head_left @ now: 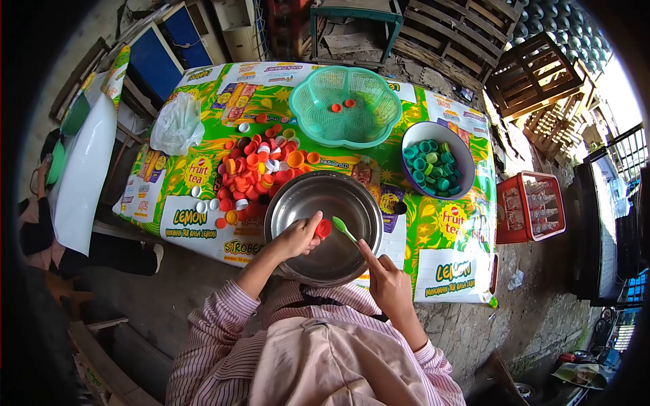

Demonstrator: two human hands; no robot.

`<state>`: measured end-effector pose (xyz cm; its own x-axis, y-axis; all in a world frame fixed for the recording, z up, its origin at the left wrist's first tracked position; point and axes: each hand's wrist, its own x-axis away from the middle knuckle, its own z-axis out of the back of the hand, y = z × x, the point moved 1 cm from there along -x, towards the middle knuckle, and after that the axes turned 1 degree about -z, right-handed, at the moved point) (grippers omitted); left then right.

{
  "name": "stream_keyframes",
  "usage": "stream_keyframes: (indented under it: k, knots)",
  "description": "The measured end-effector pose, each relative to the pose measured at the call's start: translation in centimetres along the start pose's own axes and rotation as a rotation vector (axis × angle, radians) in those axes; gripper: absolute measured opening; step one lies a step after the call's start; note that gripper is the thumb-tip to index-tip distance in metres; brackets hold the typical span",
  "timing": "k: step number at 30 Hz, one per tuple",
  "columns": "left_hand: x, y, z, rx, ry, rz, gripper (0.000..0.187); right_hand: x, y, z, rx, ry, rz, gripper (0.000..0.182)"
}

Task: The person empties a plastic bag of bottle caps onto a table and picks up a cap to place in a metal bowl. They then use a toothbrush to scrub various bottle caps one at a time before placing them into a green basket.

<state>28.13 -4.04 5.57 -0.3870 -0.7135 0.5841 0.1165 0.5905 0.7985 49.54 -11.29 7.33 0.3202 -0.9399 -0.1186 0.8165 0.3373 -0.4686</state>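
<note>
A red bottle cap [323,228] is pinched between the thumb and fingers of my left hand [298,238], over the near part of a steel bowl [274,203]. From the right side, my right hand [391,287] grips a small bright-green tool [340,224] with a rounded, spoon-like end. That end points up and left, close to the cap. My right index finger lies along the tool. Just beyond the bowl and to the left spreads a pile of mostly red and orange caps [247,169], with some white ones among them.
A green mesh basket [305,132] with two red caps stands at the back. To the right, a white bowl [414,133] holds green caps. A plastic bag [177,125] lies back left. Beside the table is a red crate [509,210]; another person's hand [45,164] shows far left.
</note>
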Motion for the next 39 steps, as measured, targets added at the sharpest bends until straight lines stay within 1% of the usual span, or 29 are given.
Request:
stream_keyframes:
  k: [3, 4, 5, 6, 7, 9, 10, 11, 12, 13, 16, 18, 19, 21, 23, 24, 25, 26, 27, 28, 29, 30, 31, 32, 33, 34, 35, 37, 39]
  knots:
    - [0.1, 0.5, -0.3, 0.019, -0.008, 0.052, 0.053, 0.1, -0.1, 0.1, 0.003, -0.026, 0.038, 0.056]
    - [-0.1, 0.3, -0.3, 0.020, -0.009, 0.053, 0.053, 0.0, 0.1, 0.1, 0.012, -0.023, 0.022, 0.056]
    - [-0.4, -0.1, -0.2, 0.021, -0.021, 0.096, 0.052, 0.0, 0.2, 0.0, 0.020, -0.022, 0.006, 0.056]
    - [-0.5, -0.4, 0.0, 0.022, -0.034, 0.140, 0.052, -0.1, -0.1, 0.5, 0.068, -0.021, -0.056, 0.056]
    - [-0.5, -0.4, 0.0, 0.022, -0.034, 0.143, 0.052, -0.1, -0.1, 0.6, 0.066, -0.022, -0.058, 0.056]
    - [-0.4, -0.3, 0.1, 0.119, -0.127, 0.180, 0.051, 0.0, -0.1, 0.7, 0.036, -0.007, 0.022, 0.055]
    - [-0.4, -0.2, 0.2, 0.118, -0.129, 0.181, 0.051, 0.0, 0.1, 0.4, 0.043, -0.027, 0.117, 0.054]
    - [-0.3, 0.0, 0.3, 0.155, -0.192, 0.218, 0.050, 0.0, 0.3, 0.4, 0.044, -0.027, 0.115, 0.054]
    - [-0.3, 0.1, 0.3, 0.193, -0.253, 0.254, 0.049, -0.2, 0.5, 0.4, 0.058, -0.027, 0.075, 0.059]
    - [-0.5, 0.0, 0.5, 0.194, -0.251, 0.254, 0.049, -0.4, 0.7, 0.4, 0.073, -0.029, 0.038, 0.064]
    - [-0.7, -0.2, 0.7, 0.387, -0.416, 0.306, 0.046, -0.5, -0.1, 1.0, 0.069, 0.002, 0.029, 0.064]
    - [-0.6, 0.1, 0.5, 0.406, -0.445, 0.326, 0.047, -0.5, 0.0, 1.0, 0.061, 0.020, 0.027, 0.064]
    - [-0.4, 0.1, 0.3, 0.426, -0.475, 0.350, 0.047, -0.4, 0.1, 0.7, 0.041, 0.018, 0.063, 0.064]
    - [-0.4, 0.1, 0.1, 0.418, -0.489, 0.319, 0.047, -0.4, 0.2, 0.6, 0.020, 0.017, 0.096, 0.064]
    - [-0.6, -0.2, 0.1, 0.455, -0.540, 0.328, 0.048, -0.5, 0.3, 1.1, 0.059, 0.030, -0.028, 0.062]
    - [-0.7, -0.4, 0.2, 0.454, -0.540, 0.328, 0.048, -0.5, 0.1, 1.3, 0.017, 0.033, -0.024, 0.059]
    - [-0.8, -0.5, 0.2, 0.504, -0.533, 0.281, 0.047, -0.5, -0.1, 1.3, 0.018, 0.034, -0.023, 0.059]
    - [-0.8, -0.6, 0.2, 0.553, -0.526, 0.233, 0.047, -0.3, -0.4, 1.2, -0.126, 0.048, -0.024, 0.058]
    - [-0.6, -0.5, -0.2, 0.552, -0.526, 0.231, 0.047, -0.1, -0.7, 1.0, -0.270, 0.061, -0.025, 0.057]
    - [-0.4, -0.4, -0.7, 0.508, -0.383, 0.110, 0.043, 0.0, -0.8, 0.9, -0.352, 0.045, -0.055, 0.056]
    - [-0.2, -0.4, -0.9, 0.462, -0.241, -0.010, 0.041, 0.2, -0.7, 0.6, -0.352, 0.046, -0.055, 0.056]
    - [-0.5, -0.7, -0.6, 0.397, -0.238, -0.146, 0.030, 0.3, -0.4, 0.3, -0.444, 0.086, -0.113, 0.055]
    - [-0.6, -1.2, -0.6, 0.398, -0.237, -0.146, 0.030, 0.3, -0.3, 0.1, -0.536, 0.127, -0.171, 0.055]
    - [-0.6, -1.6, -0.6, 0.226, -0.128, -0.237, 0.026, 0.3, -0.4, 0.2, -0.572, 0.130, -0.197, 0.054]
    - [-0.4, -1.5, -0.7, 0.053, -0.020, -0.326, 0.022, 0.3, -0.7, 0.3, -0.573, 0.130, -0.198, 0.054]
    - [-0.5, -1.7, -0.7, 0.131, -0.042, -0.369, 0.019, 0.3, -1.0, 0.4, -0.517, 0.099, -0.161, 0.054]
    - [-0.4, -1.7, -0.9, 0.130, -0.046, -0.368, 0.019, 0.3, -1.3, 0.3, -0.461, 0.070, -0.125, 0.055]
    - [0.2, -1.1, -1.4, -0.058, -0.011, -0.490, 0.019, 0.3, -1.0, -0.3, -0.435, 0.031, -0.126, 0.056]
    - [0.8, -0.9, -1.6, -0.124, -0.032, -0.455, 0.019, -0.1, -0.1, -0.6, -0.330, 0.025, -0.189, 0.056]
